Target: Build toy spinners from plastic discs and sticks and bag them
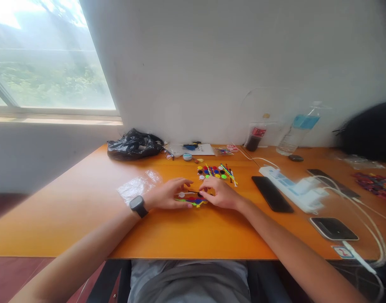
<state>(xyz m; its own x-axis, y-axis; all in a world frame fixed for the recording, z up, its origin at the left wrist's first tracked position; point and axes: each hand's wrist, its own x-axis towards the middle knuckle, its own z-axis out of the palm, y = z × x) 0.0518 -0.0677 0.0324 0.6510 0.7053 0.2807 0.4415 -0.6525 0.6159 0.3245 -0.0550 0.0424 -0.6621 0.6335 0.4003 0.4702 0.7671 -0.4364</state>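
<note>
My left hand (167,194) and my right hand (220,193) meet at the middle of the orange table (85,210). Between their fingertips lies a small build of coloured discs and thin sticks (192,199). Both hands have their fingers curled in and pinching parts of it: the left at a white disc with a stick, the right at a dark disc. A black watch (138,206) sits on my left wrist. Just beyond the hands lies a loose pile of coloured discs and sticks (216,171).
A black plastic bag (134,144), papers and small items line the wall. To the right lie a black phone (271,193), a white power strip (290,187) with cables, another phone (333,228), a cola bottle (255,136) and a water bottle (298,130).
</note>
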